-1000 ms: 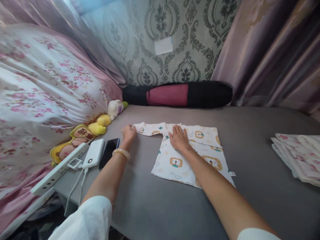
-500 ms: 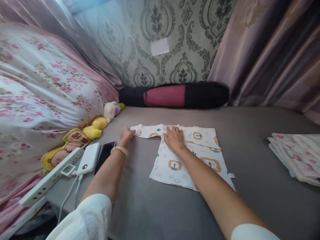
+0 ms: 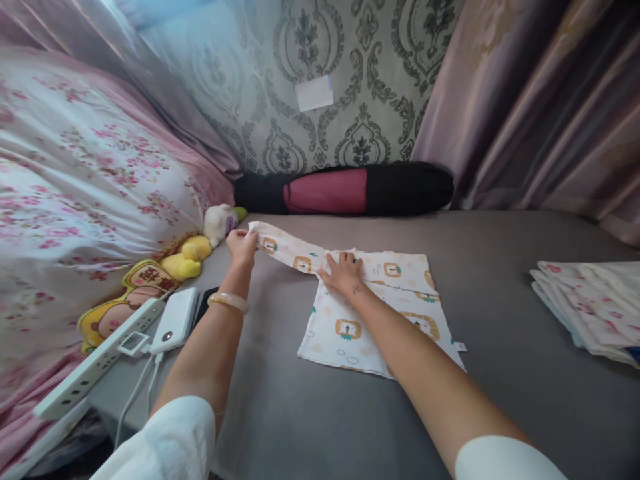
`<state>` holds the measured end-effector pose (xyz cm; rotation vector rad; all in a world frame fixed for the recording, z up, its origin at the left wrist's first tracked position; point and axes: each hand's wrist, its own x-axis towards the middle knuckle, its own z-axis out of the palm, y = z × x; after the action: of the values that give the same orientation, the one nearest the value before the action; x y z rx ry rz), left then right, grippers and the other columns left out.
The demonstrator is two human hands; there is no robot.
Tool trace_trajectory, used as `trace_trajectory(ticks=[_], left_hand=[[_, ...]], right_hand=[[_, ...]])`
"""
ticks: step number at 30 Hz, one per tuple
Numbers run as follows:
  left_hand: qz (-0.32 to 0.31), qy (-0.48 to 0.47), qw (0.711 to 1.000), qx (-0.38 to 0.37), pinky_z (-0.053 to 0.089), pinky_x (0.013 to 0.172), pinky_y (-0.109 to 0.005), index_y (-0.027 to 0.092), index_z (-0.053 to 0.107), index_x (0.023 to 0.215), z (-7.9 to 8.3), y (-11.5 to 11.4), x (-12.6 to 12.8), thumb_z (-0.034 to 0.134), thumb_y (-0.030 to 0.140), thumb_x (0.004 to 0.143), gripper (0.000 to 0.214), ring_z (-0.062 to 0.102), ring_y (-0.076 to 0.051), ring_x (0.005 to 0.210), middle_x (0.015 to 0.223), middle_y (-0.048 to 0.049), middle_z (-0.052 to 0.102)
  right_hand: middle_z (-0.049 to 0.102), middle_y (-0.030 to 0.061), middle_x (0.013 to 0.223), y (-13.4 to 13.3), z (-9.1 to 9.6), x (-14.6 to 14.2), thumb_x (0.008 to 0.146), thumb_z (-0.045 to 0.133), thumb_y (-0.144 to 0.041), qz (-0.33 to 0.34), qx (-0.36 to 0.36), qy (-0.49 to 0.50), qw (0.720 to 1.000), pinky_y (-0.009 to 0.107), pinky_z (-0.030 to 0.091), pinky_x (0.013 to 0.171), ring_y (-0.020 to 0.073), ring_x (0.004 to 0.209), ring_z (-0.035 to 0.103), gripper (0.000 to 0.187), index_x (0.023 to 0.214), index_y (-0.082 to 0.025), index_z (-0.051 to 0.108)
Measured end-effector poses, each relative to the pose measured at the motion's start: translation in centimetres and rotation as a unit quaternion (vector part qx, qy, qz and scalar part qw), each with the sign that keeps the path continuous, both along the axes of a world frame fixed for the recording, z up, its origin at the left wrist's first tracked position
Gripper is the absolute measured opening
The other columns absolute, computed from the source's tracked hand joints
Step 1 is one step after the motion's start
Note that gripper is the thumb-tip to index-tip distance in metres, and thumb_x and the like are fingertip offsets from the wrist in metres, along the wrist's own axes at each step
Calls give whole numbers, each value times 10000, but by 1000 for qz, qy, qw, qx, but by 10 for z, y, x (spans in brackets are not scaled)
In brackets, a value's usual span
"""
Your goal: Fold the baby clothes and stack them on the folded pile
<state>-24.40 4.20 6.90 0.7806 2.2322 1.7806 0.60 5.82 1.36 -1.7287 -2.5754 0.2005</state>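
A small white shirt [image 3: 370, 340] with a print of orange lions lies flat on the grey sheet, one sleeve folded across its upper part. The other sleeve [image 3: 285, 248] stretches out to the left, its end lifted off the sheet. Pinched at that sleeve's cuff is my left hand [image 3: 242, 245], with a pale bangle on its wrist. My right hand [image 3: 344, 272] presses down on the shirt near the shoulder, its fingers spread. The right forearm hides part of the shirt's body.
Folded floral cloths [image 3: 590, 310] are stacked at the right. To the left stand a power strip [image 3: 100, 360], a white power bank [image 3: 174, 320] with cables, a dark phone [image 3: 203, 307] and plush toys [image 3: 187, 259]. A black and red bolster-shaped bag [image 3: 345, 190] lies along the wall.
My left hand has raised the sleeve's cuff off the sheet and moved it slightly up and left. My right hand stays on the shirt near the shoulder.
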Motion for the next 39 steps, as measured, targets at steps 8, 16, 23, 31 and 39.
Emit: trace_trajectory(ticks=[8,16,23,31,39], left_hand=[[-80,-104,979,158,533,581,-249,168,501,830,44,8,55,640,170,642,234,565,-99,586,695,32,537],[-137,-147,962,183,518,616,-238,179,490,908,34,5,135,686,220,696,292,598,-100,640,781,7,573],[-181,-199,954,134,483,570,-204,186,487,947,-4,-2,195,672,240,740,283,607,-100,649,832,-10,597],[-242,-159,955,69,492,635,-243,197,501,1000,-57,-7,258,633,271,793,256,619,-132,671,765,13,598],[-334,-8,938,94,510,801,-319,198,538,1038,-67,-18,271,501,314,894,188,642,-194,947,1006,-95,655]], right_hand=[[424,205,1378,-6,-1,1,903,286,-685,-5,21,39,999,599,226,982,379,1220,356,726,1462,-230,377],[442,142,1452,7,3,40,906,499,-288,11,-46,336,941,429,217,1129,255,1364,342,453,1342,-170,529],[723,67,909,3,2,100,884,480,-184,-225,-200,664,685,325,537,821,155,833,687,159,930,-171,632],[724,98,831,-11,3,121,957,419,-232,-246,-285,736,563,309,550,813,156,785,694,204,932,-152,605],[733,75,912,-9,3,129,940,434,-446,-165,-286,759,561,366,566,786,212,877,693,337,1018,-182,629]])
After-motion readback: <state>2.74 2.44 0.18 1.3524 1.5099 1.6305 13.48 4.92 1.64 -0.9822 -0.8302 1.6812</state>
